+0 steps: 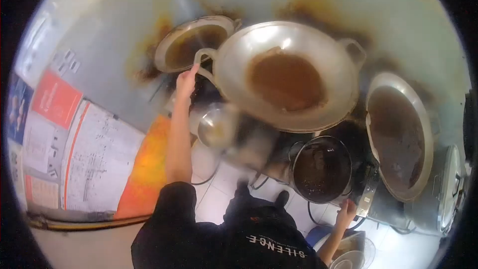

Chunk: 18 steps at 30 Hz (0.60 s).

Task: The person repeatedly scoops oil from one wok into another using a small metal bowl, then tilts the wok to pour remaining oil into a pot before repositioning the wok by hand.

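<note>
My left hand [186,83] is closed around the left loop handle of a large metal wok [234,87]. Brown liquid [286,80] lies in the bottom of that wok, which stands on the stove. Low on the right, my right hand [346,212] is at the stove's front edge, just below a dark pot [294,169] with dark brown contents. Its fingers are bent together, and what they grip, if anything, is too small to make out. A narrow metal strip [367,197] lies close to the right of this hand.
A smaller wok with brown liquid [162,52] stands at the back left, another wide wok [373,139] at the right. Beside it is a tall lidded pot [450,189]. A small metal bowl [205,129] sits left of centre. Pans [368,249] are low by my right forearm.
</note>
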{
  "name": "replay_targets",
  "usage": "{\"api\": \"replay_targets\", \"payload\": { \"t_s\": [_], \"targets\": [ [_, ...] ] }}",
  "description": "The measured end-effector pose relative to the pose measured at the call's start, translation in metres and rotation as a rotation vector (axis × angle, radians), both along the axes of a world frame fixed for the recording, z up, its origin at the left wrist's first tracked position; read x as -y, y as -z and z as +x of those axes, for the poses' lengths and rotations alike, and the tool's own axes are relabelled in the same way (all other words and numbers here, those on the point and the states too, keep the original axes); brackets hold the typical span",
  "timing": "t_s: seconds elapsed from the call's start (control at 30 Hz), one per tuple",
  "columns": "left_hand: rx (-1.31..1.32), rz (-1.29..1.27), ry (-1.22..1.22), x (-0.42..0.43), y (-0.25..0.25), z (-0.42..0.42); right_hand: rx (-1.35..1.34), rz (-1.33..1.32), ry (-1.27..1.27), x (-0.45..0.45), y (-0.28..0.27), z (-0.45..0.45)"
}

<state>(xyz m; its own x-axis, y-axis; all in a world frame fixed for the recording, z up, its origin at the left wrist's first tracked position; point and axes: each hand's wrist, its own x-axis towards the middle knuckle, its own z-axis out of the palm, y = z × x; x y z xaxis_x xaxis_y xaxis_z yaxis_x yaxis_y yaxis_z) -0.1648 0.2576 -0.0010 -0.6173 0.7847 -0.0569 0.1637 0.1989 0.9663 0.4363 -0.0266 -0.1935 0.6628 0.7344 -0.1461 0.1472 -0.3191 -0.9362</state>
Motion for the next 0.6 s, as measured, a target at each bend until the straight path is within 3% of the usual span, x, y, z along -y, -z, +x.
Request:
{"api": "replay_targets", "payload": {
  "t_s": [0.1,0.17,0.23,0.27,0.3,0.37,0.4,0.53,0.6],
  "targets": [
    [0.074,-0.087,0.156,-0.008,-0.011,-0.010,0.085,-0.147,0.118,0.009,-0.046,-0.037],
    [0.240,0.102,0.096,-0.005,-0.013,-0.006,0.116,0.004,0.304,0.029,-0.022,-0.047],
    [0.195,0.042,0.175,-0.016,0.004,-0.023,0.117,0.083,0.334,0.035,-0.025,-0.077],
    [0.122,0.008,0.212,-0.021,0.011,-0.029,0.047,-0.052,0.352,0.038,-0.043,-0.097],
    [0.138,0.008,0.241,-0.024,0.012,-0.030,0.159,-0.020,0.322,0.049,-0.017,-0.093],
    [0.345,0.124,0.284,-0.024,0.008,-0.032,0.424,-0.138,0.331,0.042,-0.057,-0.133],
    [0.177,0.121,0.256,-0.028,0.009,-0.032,0.431,-0.148,0.358,0.041,-0.071,-0.144],
    [0.321,0.167,0.304,-0.032,0.014,-0.042,0.519,-0.104,0.248,0.028,-0.130,-0.170],
    [0.290,0.185,0.301,-0.034,0.018,-0.044,0.536,-0.158,0.145,0.006,-0.189,-0.192]
  ]
}}
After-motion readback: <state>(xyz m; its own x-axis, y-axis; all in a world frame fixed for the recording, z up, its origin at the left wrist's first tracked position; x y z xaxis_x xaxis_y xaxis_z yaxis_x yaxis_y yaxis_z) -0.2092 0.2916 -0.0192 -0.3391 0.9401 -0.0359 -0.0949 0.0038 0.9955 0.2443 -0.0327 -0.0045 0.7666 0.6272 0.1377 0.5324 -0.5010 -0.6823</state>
